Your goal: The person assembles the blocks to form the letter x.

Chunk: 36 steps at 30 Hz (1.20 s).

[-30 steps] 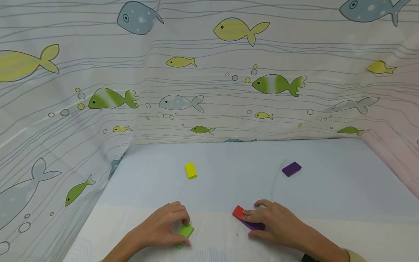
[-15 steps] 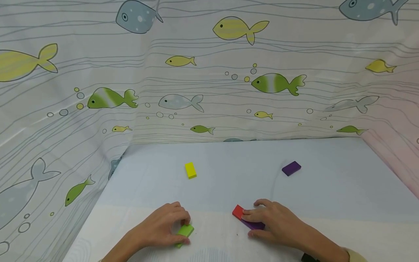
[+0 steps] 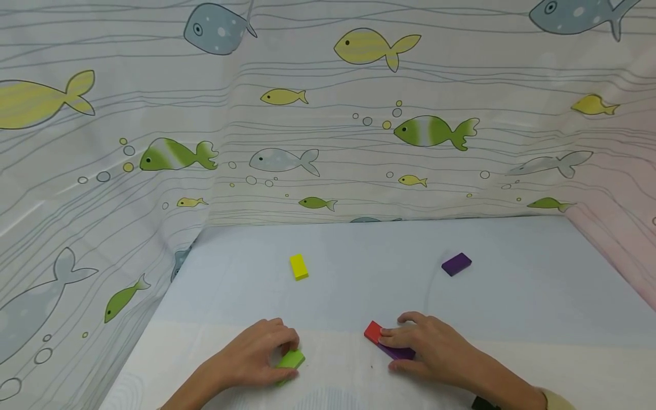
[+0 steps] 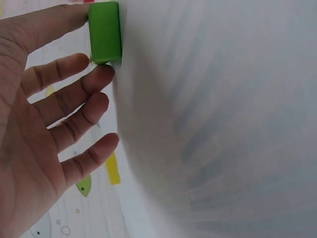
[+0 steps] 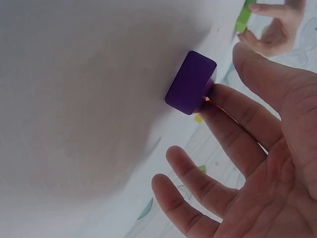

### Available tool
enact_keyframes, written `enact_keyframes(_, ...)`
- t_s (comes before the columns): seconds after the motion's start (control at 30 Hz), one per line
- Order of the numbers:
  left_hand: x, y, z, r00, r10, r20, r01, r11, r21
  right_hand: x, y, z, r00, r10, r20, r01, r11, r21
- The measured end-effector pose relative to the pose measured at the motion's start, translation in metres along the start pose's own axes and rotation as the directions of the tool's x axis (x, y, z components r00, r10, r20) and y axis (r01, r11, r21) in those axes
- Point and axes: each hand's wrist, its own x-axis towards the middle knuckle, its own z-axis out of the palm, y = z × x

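Note:
My left hand (image 3: 256,356) pinches a light green block (image 3: 291,359) between thumb and fingertips, low on the table. In the left wrist view the thumb meets one end of this green block (image 4: 105,32) and a fingertip meets the other. To the right, my right hand (image 3: 435,348) touches a red block (image 3: 372,331) and a purple block (image 3: 396,351) that sit end to end, with its fingertips over them. In the right wrist view two nearly straight fingers touch around the purple block (image 5: 191,83), while the thumb appears apart from it. The fingers partly cover both blocks.
Farther back on the pale table (image 3: 369,285) lie a yellow block (image 3: 299,267) at the left and another purple block (image 3: 456,264) at the right. A fish-print curtain (image 3: 328,125) borders the back and the left side. Pink cloth (image 3: 620,228) hangs at the right.
My left hand and the green block have shifted very slightly. The right hand and the other blocks have stayed in place.

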Motion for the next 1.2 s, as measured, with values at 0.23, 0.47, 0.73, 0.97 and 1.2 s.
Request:
enact_keyframes(0.23, 0.001, 0.000, 0.001, 0.999, 0.037, -0.025, -0.036, 0.998, 0.042, 0.000, 0.001, 0.000, 1.000, -0.017, -0.020, 0.017, 1.000, -0.009)
enact_keyframes(0.47, 0.005, 0.002, 0.005, 0.995, 0.079, -0.055, -0.076, 0.995, 0.065, 0.000, 0.002, 0.001, 0.998, -0.053, -0.043, 0.052, 0.998, -0.029)
enact_keyframes(0.73, 0.011, 0.004, 0.005, 0.990, 0.113, -0.088, -0.101, 0.986, 0.133, 0.001, 0.000, 0.000, 1.000, -0.018, -0.019, 0.018, 1.000, -0.014)
enact_keyframes(0.97, 0.018, 0.008, 0.004, 0.990, 0.110, -0.089, -0.095, 0.983, 0.160, 0.001, 0.000, 0.000, 1.000, -0.002, -0.015, 0.002, 1.000, 0.001)
enact_keyframes(1.2, 0.026, 0.010, 0.005, 0.990, 0.106, -0.094, -0.088, 0.981, 0.173, 0.001, 0.001, 0.001, 1.000, -0.008, -0.017, 0.008, 1.000, -0.002)
